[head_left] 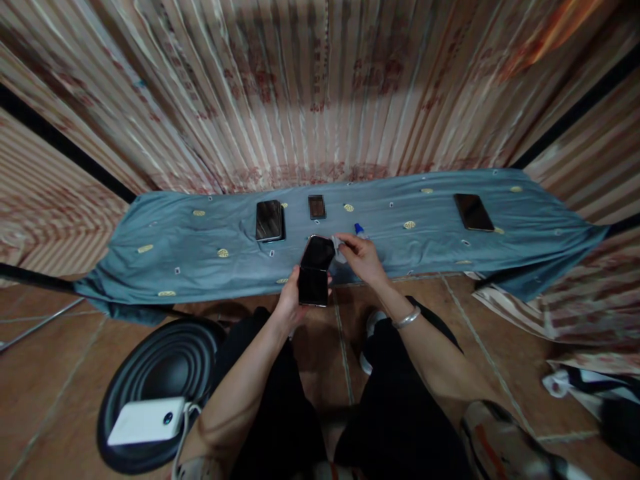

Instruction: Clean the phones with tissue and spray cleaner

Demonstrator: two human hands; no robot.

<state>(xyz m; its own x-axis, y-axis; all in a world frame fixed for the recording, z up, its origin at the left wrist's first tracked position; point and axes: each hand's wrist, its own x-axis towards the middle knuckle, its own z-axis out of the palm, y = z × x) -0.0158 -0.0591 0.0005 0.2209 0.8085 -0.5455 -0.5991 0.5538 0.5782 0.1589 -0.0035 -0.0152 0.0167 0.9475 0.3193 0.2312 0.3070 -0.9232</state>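
Note:
My left hand point(289, 297) grips the lower half of a black folding phone point(314, 287), which is partly unfolded with its dark screen facing up. At the upper right corner of the phone, my right hand point(364, 259) pinches a thin whitish cloth or wipe point(339, 249). Just beyond the right hand, a small bottle with a blue cap point(359, 229) rests on the blue cloth. Farther back lies a small dark rectangular device point(317, 207). The fingers of my left hand are mostly hidden under the phone.
A blue patterned cloth point(200, 267) covers the narrow table. On it lie a stack of dark phones point(269, 221) to the left and a dark tablet-like device point(473, 212) to the right. A white power bank point(146, 421) with a cable sits on a black round stool point(113, 380).

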